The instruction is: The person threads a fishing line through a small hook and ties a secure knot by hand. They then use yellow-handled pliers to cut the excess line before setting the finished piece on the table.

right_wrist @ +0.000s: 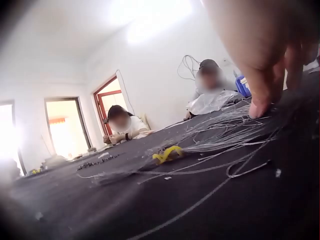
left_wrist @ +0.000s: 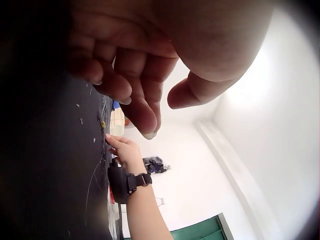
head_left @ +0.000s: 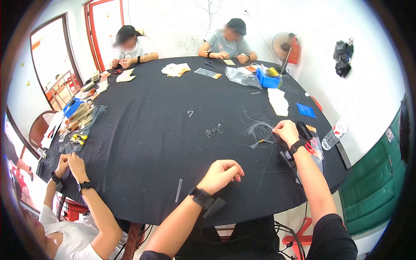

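A loose coil of thin clear fishing line [head_left: 261,130], tied with a yellow twist [right_wrist: 167,154], lies on the black cloth. My right hand [head_left: 287,132] is at its right side, thumb and fingertips pinching at the strands; in the right wrist view the thumb tip meets them. Over the near part of the table, my left hand [head_left: 222,175] is held with relaxed, bent fingers. In the left wrist view its thumb and fingers stand apart, with nothing between them. A small heap of dark metal pieces [head_left: 214,130] lies left of the coil.
A clear strip [head_left: 178,190] lies left of my left wrist. Red-handled scissors [head_left: 309,147] and a water bottle [head_left: 334,135] are at the right. White cards [head_left: 277,102] and a blue bin [head_left: 268,79] stand farther back. Other people sit around the table [head_left: 143,112].
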The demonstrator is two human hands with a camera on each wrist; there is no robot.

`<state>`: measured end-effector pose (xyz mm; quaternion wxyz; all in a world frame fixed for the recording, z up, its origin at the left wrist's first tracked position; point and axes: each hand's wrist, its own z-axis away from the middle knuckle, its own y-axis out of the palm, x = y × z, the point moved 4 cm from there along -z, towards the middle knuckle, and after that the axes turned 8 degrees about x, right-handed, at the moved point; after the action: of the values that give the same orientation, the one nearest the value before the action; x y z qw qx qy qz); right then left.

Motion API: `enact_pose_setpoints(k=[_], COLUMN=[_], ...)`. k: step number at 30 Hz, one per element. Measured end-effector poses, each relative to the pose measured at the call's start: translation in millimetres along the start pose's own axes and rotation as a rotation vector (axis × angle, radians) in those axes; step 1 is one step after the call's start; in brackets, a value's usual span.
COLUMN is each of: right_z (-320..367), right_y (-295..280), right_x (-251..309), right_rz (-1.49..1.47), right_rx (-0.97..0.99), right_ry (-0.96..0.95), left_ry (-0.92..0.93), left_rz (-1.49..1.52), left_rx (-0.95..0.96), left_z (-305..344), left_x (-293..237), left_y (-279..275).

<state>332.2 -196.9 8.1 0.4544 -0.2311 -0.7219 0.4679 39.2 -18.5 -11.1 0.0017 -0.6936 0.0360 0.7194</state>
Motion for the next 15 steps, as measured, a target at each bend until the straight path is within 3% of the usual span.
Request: enact_pose_setpoints(k=[5, 8, 9, 11, 15], right_z=[-2.3, -1.6, -3.1, -7.4, -10.9], right_y=[-7.0, -9.9, -7.4, -3.2, 4.5], right_x=[-9.5, -12.9, -17.0, -21.1, -28.3], right_rz=[-0.127, -0.189, -0.233, -0.29, -0.468], right_rx=[0.031, 0.074, 0.092, 0.111, 0.134], right_ry=[0.008, 0.041, 0.056, 0.068, 0.122], left_ry=[0.145, 0.386, 0.254, 0.262, 0.095], left_rz=[-0.192, -0.763, -0.809, -0.988, -1.185], left_rx=[0.014, -0.018, 0.078, 0.029, 0.077], left_z=[-10.4, -34.9, -50.5, -89.1, -135.0], left_x=[-10.3, -23.8, -20.9, -5.6, 10.3], left_y=[7.8, 25.8, 31.8, 40.3, 47.7])
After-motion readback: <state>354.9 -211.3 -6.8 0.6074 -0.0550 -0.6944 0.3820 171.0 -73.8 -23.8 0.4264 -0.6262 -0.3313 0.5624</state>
